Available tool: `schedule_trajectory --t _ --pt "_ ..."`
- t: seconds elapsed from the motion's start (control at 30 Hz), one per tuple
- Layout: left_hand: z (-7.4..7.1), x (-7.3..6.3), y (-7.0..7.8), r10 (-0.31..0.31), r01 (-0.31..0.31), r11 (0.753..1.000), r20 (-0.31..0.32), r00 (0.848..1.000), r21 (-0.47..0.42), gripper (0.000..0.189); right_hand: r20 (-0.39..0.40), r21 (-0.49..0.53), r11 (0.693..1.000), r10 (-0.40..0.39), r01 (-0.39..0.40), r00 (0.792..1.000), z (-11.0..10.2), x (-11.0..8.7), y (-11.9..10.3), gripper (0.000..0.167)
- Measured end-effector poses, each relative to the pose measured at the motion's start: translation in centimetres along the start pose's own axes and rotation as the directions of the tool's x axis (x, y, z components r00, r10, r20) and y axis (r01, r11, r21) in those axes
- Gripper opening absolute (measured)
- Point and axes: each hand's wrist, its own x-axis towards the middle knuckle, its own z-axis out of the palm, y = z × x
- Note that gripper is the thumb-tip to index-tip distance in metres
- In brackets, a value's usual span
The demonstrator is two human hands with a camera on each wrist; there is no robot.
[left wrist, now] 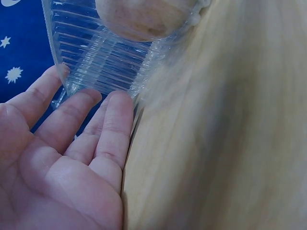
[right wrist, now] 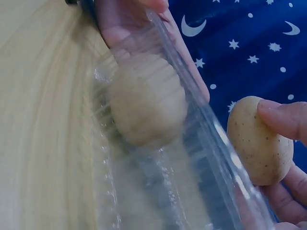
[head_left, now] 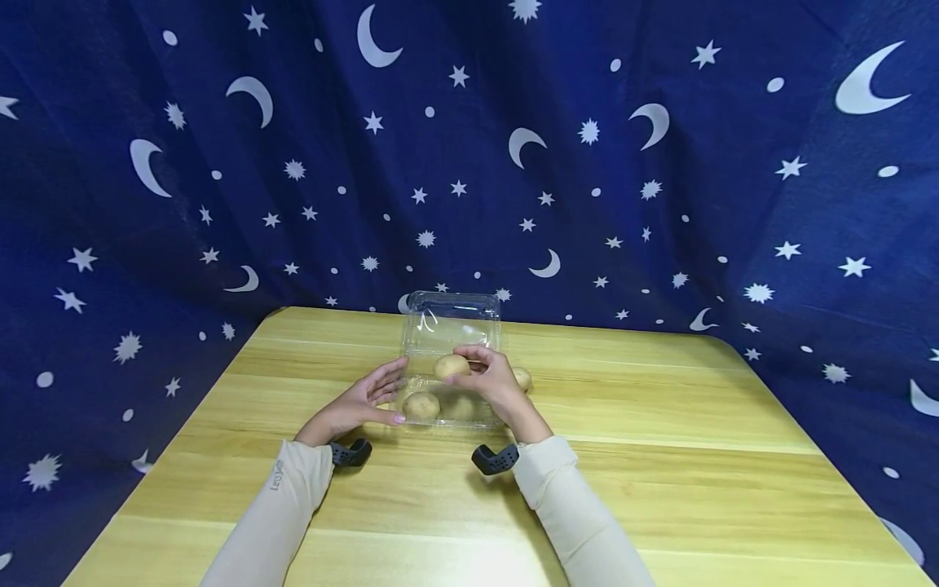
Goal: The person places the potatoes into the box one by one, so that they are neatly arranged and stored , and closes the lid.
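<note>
A potato [head_left: 451, 368] is pinched between the thumb and fingers of my right hand [head_left: 495, 383], above a clear plastic clamshell box [head_left: 440, 423]. The right wrist view shows the held potato [right wrist: 254, 143] just over the box's rim. Inside the box, a potato [head_left: 421, 406] lies at the left and a second potato [head_left: 460, 408] shows beside it, partly shaded by my right hand. My left hand [head_left: 364, 402] rests against the left side of the box, its thumb at the front corner. In the left wrist view its fingers [left wrist: 115, 120] lie nearly straight against the ribbed plastic.
The box's lid [head_left: 455, 314] stands raised at the back, near the table's far edge. Another potato [head_left: 522, 377] lies on the wooden table [head_left: 660, 424] right of the box, partly hidden by my right hand. A blue star-patterned cloth [head_left: 469, 163] hangs behind.
</note>
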Motion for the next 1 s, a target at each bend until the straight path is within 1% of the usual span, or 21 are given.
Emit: schedule_trajectory --t 0.13,0.33,0.43,0.63,0.77,0.87,1.0 --pt "0.0 0.0 0.1 0.001 0.0 1.0 0.001 1.0 -0.006 0.109 0.004 0.001 1.0 0.011 -0.011 1.0 0.5 0.1 0.1 0.052" --pt "0.0 -0.1 0.3 0.007 -0.007 1.0 0.004 1.0 0.008 0.109 0.005 0.002 0.999 0.033 -0.033 0.999 1.2 0.3 0.4 0.051" --pt "0.0 0.0 0.2 0.009 -0.009 1.0 0.004 1.0 -0.004 0.109 0.005 -0.001 0.999 0.037 -0.037 0.999 1.5 0.3 0.5 0.05" --pt "0.1 0.0 0.2 -0.013 0.013 1.0 0.003 1.0 -0.005 0.109 0.01 0.002 0.999 0.053 -0.053 0.999 1.8 0.4 0.5 0.049" --pt "0.1 0.1 0.2 -0.017 0.017 1.0 0.002 1.0 -0.003 0.109 0.012 -0.014 0.998 0.063 -0.063 0.998 2.0 0.5 0.3 0.049" --pt "0.0 0.2 0.1 -0.01 0.01 1.0 0.002 1.0 -0.001 0.109 0.007 -0.019 0.997 0.081 -0.081 0.997 2.2 0.7 0.3 0.049" --pt "0.0 0.1 0.2 0.002 -0.002 1.0 0.005 1.0 0.006 0.108 0.001 -0.058 0.993 0.106 -0.106 0.994 2.3 0.8 0.4 0.048"
